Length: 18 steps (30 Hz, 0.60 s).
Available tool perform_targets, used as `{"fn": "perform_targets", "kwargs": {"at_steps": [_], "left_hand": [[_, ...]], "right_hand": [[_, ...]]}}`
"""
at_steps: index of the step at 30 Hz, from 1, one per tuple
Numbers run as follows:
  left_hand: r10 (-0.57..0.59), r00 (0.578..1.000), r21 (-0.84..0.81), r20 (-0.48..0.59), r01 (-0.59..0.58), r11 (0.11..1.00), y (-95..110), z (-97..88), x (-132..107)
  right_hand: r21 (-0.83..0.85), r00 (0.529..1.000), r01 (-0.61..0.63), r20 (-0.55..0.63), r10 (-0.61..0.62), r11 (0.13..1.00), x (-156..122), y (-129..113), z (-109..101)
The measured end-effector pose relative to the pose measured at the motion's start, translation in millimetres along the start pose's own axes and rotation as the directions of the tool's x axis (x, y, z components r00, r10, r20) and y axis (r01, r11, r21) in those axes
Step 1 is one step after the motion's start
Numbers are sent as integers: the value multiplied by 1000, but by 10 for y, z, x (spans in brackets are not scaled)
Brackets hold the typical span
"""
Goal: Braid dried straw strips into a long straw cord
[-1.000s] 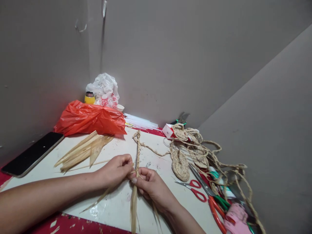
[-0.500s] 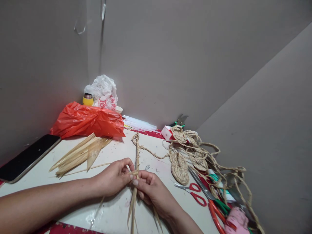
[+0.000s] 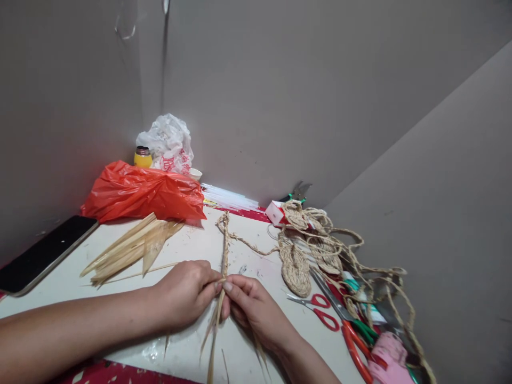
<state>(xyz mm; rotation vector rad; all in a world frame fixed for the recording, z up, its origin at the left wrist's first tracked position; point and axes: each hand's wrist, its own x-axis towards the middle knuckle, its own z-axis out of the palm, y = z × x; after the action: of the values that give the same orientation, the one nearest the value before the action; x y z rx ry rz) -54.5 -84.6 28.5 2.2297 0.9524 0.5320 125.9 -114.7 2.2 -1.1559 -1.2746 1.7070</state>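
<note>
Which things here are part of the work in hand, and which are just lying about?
In hand:
left hand and right hand, both pinching the straw braid
loose straw strips, beside the left hand

Lying about:
phone
red plastic bag
red scissors
woven straw sole

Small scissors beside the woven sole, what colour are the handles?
Red handles on the small scissors, clearest in the head view.

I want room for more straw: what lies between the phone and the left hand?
Head view: a loose pile of straw strips on the table, between phone and left hand.
</note>
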Motion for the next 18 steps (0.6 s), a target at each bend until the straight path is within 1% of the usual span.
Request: {"fn": "perform_targets", "kwargs": {"at_steps": [2,4,6,7,9,11,13,16,18], "left_hand": [[-8,1000,41,-5,8,999,9,6,-11],[-50,999,1,-7,50,999,-12,16,1],[-135,991,-134,18,136,982,-61,29,37],[-181,983,-225,43,186,956,-91,36,60],[-261,959,-394,107,282,875,-146,48,105],[-309,940,-489,142,338,804,-170,54,132],[-348,930,-503,121,360,786,-152,51,139],[-365,930,-458,47,345,819,-76,40,127],[-358,933,-425,29,336,841,-29,40,117]], "right_hand": [[-53,999,21,-34,-22,998,2,-8,9],[-109,997,51,-55,-57,993,5,-8,17],[-159,993,89,-61,-100,983,11,1,24],[-178,991,103,-63,-116,979,14,7,28],[-216,989,109,-77,-128,970,17,14,42],[-262,987,92,-101,-122,961,15,8,67],[-301,984,73,-131,-117,951,8,-8,95],[-350,977,45,-180,-114,936,-4,-32,118],[-408,976,28,-185,-113,913,-5,-44,112]]}}
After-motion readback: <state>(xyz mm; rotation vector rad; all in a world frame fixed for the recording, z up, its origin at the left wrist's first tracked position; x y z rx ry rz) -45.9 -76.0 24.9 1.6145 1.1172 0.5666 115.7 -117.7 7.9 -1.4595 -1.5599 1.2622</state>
